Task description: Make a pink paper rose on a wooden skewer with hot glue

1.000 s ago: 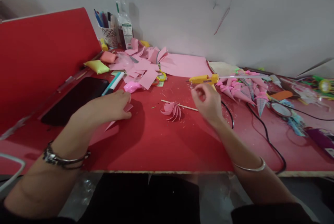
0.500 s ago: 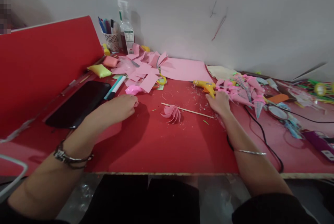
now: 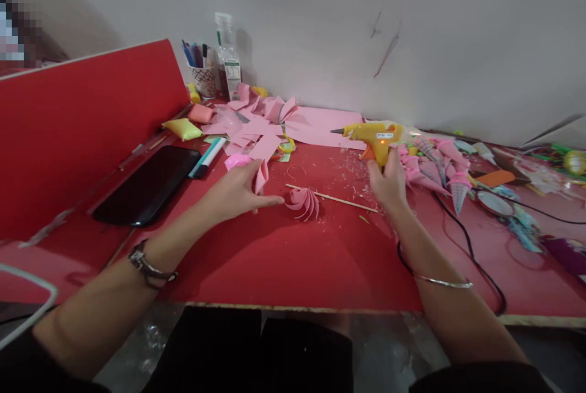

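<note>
Right hand (image 3: pixel 389 182) grips a yellow glue gun (image 3: pixel 373 135) upright; left hand (image 3: pixel 240 188) pinches a folded pink paper piece (image 3: pixel 260 174) beside the paper flower (image 3: pixel 303 202) on the red tabletop (image 3: pixel 293 259).

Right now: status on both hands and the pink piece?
Left hand pinching folded pink paper piece. Right hand gripping yellow glue gun, nozzle pointing left. Petal cluster on stick lies between them, unobstructed.

A craft corner against a plain wall: the red tabletop (image 3: pixel 284 259) is strewn with pink paper scraps (image 3: pixel 256 127), a glue gun (image 3: pixel 373 135), and a cup of pens (image 3: pixel 201 69).
</note>
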`<action>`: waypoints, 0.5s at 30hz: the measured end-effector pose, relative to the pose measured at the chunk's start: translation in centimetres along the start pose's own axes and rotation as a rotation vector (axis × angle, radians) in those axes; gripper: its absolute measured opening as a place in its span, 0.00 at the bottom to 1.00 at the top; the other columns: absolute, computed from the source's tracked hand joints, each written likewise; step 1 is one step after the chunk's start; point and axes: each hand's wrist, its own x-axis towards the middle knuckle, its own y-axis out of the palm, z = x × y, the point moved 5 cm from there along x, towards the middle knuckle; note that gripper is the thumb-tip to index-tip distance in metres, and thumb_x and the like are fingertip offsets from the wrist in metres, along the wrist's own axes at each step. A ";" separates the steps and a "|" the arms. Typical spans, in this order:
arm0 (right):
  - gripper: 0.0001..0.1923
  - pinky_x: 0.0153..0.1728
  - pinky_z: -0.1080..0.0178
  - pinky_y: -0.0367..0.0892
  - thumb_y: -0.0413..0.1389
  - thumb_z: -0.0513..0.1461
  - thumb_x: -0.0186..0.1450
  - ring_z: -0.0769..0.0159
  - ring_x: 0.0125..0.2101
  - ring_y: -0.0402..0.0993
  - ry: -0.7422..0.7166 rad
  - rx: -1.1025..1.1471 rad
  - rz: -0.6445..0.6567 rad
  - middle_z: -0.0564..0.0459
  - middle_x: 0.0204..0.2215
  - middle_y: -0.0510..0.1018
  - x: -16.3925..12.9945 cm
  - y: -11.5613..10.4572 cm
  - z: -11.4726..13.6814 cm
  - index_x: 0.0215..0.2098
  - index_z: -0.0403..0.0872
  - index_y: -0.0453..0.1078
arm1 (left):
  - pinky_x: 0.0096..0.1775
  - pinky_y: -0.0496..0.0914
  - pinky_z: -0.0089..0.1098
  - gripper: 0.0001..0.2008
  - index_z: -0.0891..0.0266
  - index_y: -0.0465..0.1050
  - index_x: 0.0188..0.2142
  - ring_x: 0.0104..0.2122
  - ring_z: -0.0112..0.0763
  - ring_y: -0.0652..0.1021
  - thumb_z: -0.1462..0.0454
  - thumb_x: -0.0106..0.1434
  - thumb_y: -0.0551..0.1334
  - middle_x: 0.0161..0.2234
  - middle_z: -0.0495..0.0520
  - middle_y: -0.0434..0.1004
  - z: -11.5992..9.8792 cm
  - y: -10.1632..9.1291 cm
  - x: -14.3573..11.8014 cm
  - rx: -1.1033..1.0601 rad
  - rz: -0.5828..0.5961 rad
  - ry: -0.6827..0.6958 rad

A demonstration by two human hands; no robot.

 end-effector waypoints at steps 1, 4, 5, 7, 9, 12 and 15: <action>0.10 0.27 0.59 0.61 0.47 0.41 0.55 0.64 0.26 0.63 -0.046 0.046 -0.003 0.50 0.27 0.68 -0.3 0.0 0.8 0.35 0.46 0.59 | 0.22 0.58 0.26 0.19 0.63 0.59 0.26 0.18 0.24 0.67 0.50 0.48 0.61 0.16 0.45 0.66 -0.1 0.1 0.0 -0.018 0.006 0.010; 0.18 0.24 0.63 0.60 0.52 0.47 0.53 0.68 0.23 0.61 -0.122 0.177 0.088 0.54 0.25 0.66 -1.4 0.3 2.8 0.39 0.47 0.58 | 0.20 0.56 0.25 0.19 0.63 0.59 0.21 0.17 0.23 0.65 0.50 0.47 0.61 0.14 0.46 0.66 -0.4 0.2 0.1 -0.021 -0.010 0.073; 0.20 0.23 0.64 0.60 0.53 0.48 0.52 0.69 0.21 0.60 -0.119 0.198 0.114 0.56 0.24 0.65 -1.7 0.3 3.3 0.39 0.47 0.57 | 0.20 0.56 0.25 0.18 0.63 0.60 0.20 0.16 0.22 0.65 0.51 0.47 0.62 0.14 0.46 0.66 -0.6 0.2 0.1 -0.018 -0.022 0.096; 0.23 0.21 0.64 0.59 0.54 0.49 0.51 0.70 0.20 0.60 -0.129 0.218 0.129 0.57 0.23 0.64 -2.3 0.2 4.2 0.40 0.47 0.57 | 0.19 0.55 0.25 0.18 0.64 0.61 0.18 0.16 0.21 0.64 0.52 0.47 0.62 0.13 0.46 0.66 -0.7 0.1 0.0 -0.022 -0.058 0.121; 0.24 0.20 0.64 0.59 0.55 0.50 0.50 0.70 0.19 0.60 -0.150 0.211 0.134 0.57 0.22 0.64 -2.7 0.1 5.0 0.39 0.47 0.57 | 0.19 0.55 0.25 0.17 0.64 0.62 0.17 0.15 0.22 0.64 0.52 0.47 0.62 0.13 0.47 0.67 -0.7 0.0 -0.1 -0.049 -0.098 0.121; 0.24 0.20 0.63 0.59 0.55 0.53 0.49 0.68 0.20 0.60 -0.188 0.171 0.099 0.56 0.22 0.64 -3.2 -0.3 6.0 0.38 0.47 0.58 | 0.19 0.57 0.25 0.17 0.64 0.64 0.18 0.15 0.23 0.66 0.52 0.48 0.61 0.13 0.47 0.68 -0.7 -0.2 -0.3 -0.099 -0.129 0.123; 0.25 0.21 0.61 0.60 0.54 0.54 0.49 0.66 0.21 0.62 -0.234 0.124 0.073 0.54 0.23 0.65 -3.5 -0.6 6.7 0.37 0.47 0.58 | 0.19 0.56 0.25 0.17 0.63 0.65 0.17 0.15 0.22 0.65 0.52 0.49 0.60 0.13 0.46 0.67 -0.9 -0.5 -0.5 -0.052 -0.200 0.154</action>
